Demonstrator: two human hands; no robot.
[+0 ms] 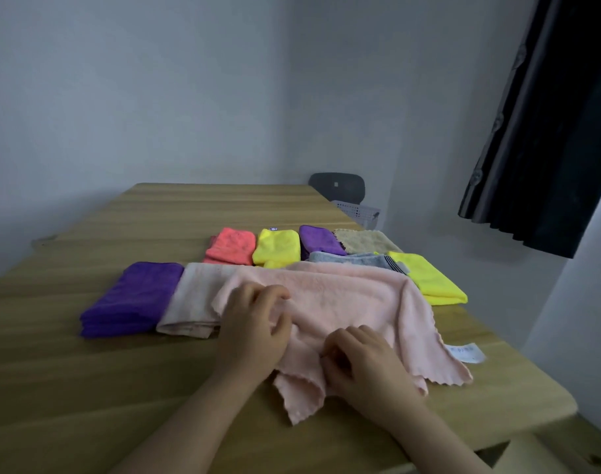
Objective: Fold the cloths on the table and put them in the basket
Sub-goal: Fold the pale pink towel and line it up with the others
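Note:
A pale pink cloth (346, 302) lies rumpled on the wooden table (87, 371) in front of me, its white label at the right edge. My left hand (254, 330) grips a bunch of the pink cloth near its left side with curled fingers. My right hand (364, 364) pinches the cloth's near edge. Folded cloths lie around: a purple one (131, 299), a beige-pink one (193, 302), a coral one (230, 246), a yellow one (276, 248), a second purple one (317, 239), a tan one (364, 241), a grey one (353, 261) and another yellow one (432, 282). A white perforated basket (358, 212) stands beyond the table's far right corner.
A dark chair back (336, 186) rises behind the basket. A dark curtain (552, 124) hangs at the upper right. Grey walls close the far side and the left. The table's right edge runs close to the yellow cloth and the pink cloth's label.

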